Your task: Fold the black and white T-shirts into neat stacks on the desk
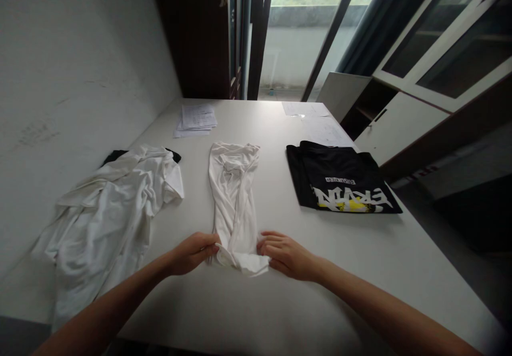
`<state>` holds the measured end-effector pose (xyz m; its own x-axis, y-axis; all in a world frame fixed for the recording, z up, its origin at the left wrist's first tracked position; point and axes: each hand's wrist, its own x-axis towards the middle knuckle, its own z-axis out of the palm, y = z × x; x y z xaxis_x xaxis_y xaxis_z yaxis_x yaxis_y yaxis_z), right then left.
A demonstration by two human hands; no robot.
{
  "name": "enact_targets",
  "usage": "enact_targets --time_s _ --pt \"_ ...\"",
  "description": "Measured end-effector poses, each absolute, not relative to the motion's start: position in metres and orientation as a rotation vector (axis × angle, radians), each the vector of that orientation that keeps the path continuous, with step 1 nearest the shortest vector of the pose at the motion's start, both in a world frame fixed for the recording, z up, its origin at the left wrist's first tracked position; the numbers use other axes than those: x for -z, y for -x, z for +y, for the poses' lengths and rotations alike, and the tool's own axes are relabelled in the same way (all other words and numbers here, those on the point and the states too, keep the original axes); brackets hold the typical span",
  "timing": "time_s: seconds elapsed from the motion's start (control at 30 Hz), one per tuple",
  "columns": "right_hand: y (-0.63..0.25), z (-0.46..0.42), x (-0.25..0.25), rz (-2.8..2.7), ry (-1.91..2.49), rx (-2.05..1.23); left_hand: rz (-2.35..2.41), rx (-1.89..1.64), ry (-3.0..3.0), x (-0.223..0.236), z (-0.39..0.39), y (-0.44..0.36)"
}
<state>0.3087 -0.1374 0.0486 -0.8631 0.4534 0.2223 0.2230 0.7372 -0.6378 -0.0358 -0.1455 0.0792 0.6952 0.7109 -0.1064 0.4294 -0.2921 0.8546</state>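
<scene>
A: Where do we find the white garment [237, 201]?

B: We have it at the middle of the white worktop [344, 270], laid lengthwise in a narrow, creased strip, its near end turned up in a small fold.

A: How do we read the left hand [197, 248]?

B: We see its grip pinching one corner of that fold, thumb and fingers pressed together on the cloth.

A: And the right hand [288, 256]?

B: We see its fingers curled against the fold's opposite end, touching the fabric; whether that grip pinches it, we cannot tell.

A: What do we note on either side?

B: To the left, we see crumpled white clothes [108, 207] heaped beside the wall [72, 52], black cloth [114, 156] showing at their far end. To the right, apart from the hands, we see a folded black garment [340, 167] with white lettering and a yellow patch.

A: And beyond?

B: We pick out stacked papers [197, 117] at far left, flat sheets [322, 129] at far right and glass doors [300, 47] past the worktop's end.
</scene>
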Motion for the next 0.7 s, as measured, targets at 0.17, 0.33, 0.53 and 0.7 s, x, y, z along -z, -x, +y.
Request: enact_targets --time_s 0.17,0.33,0.53,0.7 --pt "-0.308 -0.150 -0.069 -2.388 0.543 -1.256 0.717 -0.278 -1.723 -0.097 -0.148 0.025" --pt "-0.290 -0.108 -0.072 -1.762 0.906 -1.293 0.940 -0.902 -1.301 -0.090 -0.103 0.016" --pt "-0.230 0.003 -0.052 -0.984 1.080 -1.423 1.071 -1.411 -0.855 -0.076 0.024 -0.006" --pt "-0.207 0.089 -0.029 -1.061 1.238 -1.198 1.374 -1.430 -0.837 -0.054 0.097 -0.021"
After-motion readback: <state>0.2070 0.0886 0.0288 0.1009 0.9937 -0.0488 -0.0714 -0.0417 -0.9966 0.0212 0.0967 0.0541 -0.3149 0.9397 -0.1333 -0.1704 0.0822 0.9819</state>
